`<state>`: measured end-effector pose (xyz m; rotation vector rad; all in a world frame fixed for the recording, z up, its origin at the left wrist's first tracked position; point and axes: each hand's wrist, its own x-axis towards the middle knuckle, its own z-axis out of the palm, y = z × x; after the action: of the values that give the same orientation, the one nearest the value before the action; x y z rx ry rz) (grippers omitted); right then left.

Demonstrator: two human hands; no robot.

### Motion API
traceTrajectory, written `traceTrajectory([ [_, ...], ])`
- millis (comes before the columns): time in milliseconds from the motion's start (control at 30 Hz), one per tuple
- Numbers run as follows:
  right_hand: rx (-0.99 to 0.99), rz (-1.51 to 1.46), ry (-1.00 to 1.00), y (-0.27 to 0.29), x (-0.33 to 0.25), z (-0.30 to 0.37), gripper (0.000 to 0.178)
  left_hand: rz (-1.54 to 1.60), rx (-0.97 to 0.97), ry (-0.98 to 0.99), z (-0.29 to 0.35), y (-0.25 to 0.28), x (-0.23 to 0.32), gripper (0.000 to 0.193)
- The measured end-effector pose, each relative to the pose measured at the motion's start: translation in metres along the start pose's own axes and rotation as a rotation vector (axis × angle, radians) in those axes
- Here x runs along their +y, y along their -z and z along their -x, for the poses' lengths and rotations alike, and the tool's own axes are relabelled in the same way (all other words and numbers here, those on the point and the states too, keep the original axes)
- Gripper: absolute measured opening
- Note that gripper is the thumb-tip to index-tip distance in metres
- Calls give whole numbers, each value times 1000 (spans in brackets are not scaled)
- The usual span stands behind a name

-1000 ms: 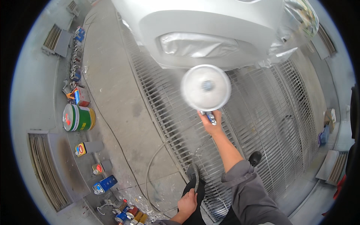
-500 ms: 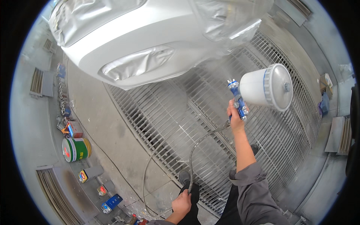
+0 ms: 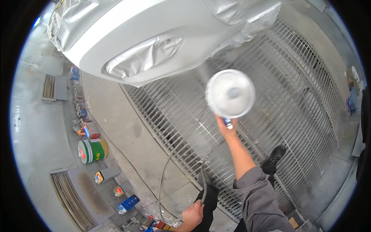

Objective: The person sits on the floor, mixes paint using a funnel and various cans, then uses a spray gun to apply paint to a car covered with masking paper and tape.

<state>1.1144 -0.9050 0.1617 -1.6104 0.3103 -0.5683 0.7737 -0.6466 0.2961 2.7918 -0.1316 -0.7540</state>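
My right hand (image 3: 227, 126) is closed round the handle of a blue spray gun (image 3: 228, 123), which is mostly hidden under its white round paint cup (image 3: 232, 92). From the front of the gun a faint mist drifts toward the lower edge of a silver-white car bumper (image 3: 166, 63). Crinkled masking film (image 3: 145, 56) covers an oval opening in the bumper. Low and nearer to me, my left hand (image 3: 193, 214) is closed on the air hose (image 3: 204, 179), which loops down over the floor.
Metal floor grating (image 3: 293, 108) spreads beneath the car and my feet. Along the left wall stand a green paint bucket (image 3: 93, 150), a grey can (image 3: 108, 174), a blue can (image 3: 128, 203) and other containers. A thin cable (image 3: 127, 162) crosses the concrete.
The spray gun has swung left and turned, so its cup lid now faces up at me. My view has shifted slightly, and my right foot now shows on the grating. The left hand keeps the hose.
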Motion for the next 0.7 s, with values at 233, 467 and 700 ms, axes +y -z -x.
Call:
traceTrajectory([
  [233,-336,-20,25,-133,8,68,37,-13,28,82,8,-12,-54,34],
  [467,-595,-113,114,-188,0,76,39,-17,-38,255,-5,-3,-56,31],
  [700,-464,-265,-253,-44,37,42,41,-54,-38,156,-17,-7,-9,34],
])
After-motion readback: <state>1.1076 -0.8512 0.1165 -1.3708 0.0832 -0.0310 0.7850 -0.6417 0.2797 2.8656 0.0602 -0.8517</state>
